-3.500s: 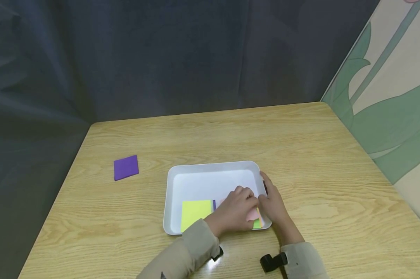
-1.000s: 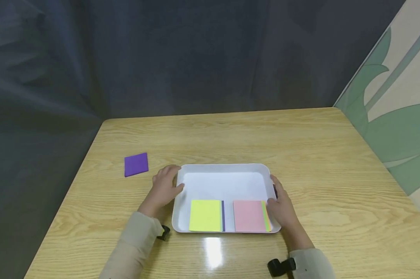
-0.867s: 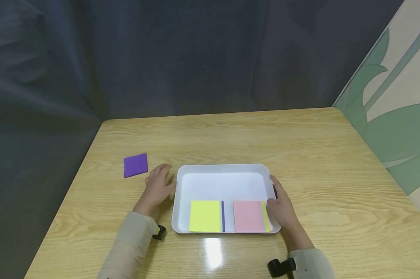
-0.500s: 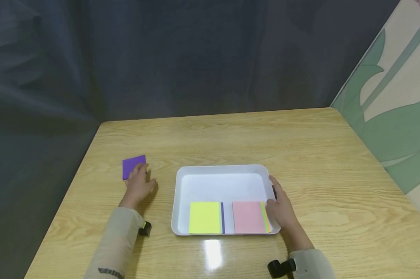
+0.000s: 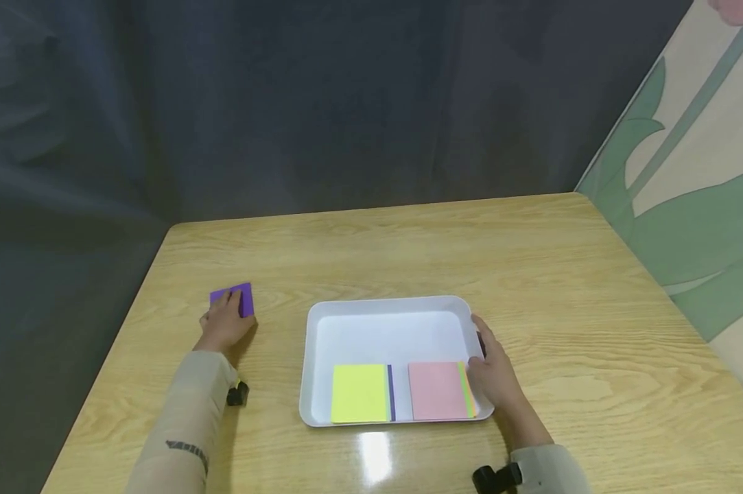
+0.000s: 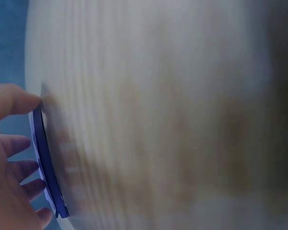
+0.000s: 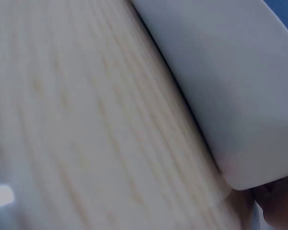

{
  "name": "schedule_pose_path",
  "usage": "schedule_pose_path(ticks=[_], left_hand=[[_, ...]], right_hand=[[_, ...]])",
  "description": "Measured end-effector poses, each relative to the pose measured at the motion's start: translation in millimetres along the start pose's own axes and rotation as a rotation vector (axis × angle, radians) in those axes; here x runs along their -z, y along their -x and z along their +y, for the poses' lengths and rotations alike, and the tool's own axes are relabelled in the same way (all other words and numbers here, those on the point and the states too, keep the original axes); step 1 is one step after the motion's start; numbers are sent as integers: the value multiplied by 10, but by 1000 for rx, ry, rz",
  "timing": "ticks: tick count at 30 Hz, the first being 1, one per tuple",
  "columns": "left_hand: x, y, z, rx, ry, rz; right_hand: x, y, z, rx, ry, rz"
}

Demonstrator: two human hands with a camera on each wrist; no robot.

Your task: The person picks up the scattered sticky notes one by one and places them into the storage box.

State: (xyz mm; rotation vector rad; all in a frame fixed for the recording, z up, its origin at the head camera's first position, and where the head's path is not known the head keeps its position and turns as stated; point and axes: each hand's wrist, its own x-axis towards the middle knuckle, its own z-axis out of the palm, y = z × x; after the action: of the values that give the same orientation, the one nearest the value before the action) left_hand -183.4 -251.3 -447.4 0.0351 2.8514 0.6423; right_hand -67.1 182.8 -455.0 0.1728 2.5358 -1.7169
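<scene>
On the table's left side, my left hand (image 5: 224,325) reaches over a purple sticky-note pad (image 5: 248,300). In the left wrist view the thumb (image 6: 24,99) meets one end of the pad's dark edge (image 6: 47,163), while the fingers lie across its face. A white tray (image 5: 383,309) sits in front of me. At its right end my right hand (image 5: 496,376) grips the rim, thumb on the inner side and fingers along the outside. Inside the tray lie a yellow sticky-note pad (image 5: 359,393) and a pink one (image 5: 434,391), side by side along the near edge.
Thin strips of other colours show beside the yellow and pink pads. Wood-grain table (image 5: 371,254) surrounds the tray. A dark curtain (image 5: 322,103) hangs behind, and a wall with leaf patterns (image 5: 704,226) rises at the right.
My left hand has left the pink pad and the tray, moved left, and come onto the purple pad. The right hand has stayed at the tray's right rim.
</scene>
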Motion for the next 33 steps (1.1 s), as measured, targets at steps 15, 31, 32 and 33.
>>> schedule_pose_path(ticks=[15, 31, 32, 33], left_hand=[[125, -102, -94, -36, -83, -43], [46, -71, -60, 21, -179, 148], [45, -58, -42, 13, -180, 156], [45, -46, -20, 4, -176, 161]], right_hand=[[0, 18, 22, 47, 31, 1], [6, 11, 37, 58, 44, -1], [7, 9, 43, 58, 51, 1], [8, 7, 49, 56, 56, 4]])
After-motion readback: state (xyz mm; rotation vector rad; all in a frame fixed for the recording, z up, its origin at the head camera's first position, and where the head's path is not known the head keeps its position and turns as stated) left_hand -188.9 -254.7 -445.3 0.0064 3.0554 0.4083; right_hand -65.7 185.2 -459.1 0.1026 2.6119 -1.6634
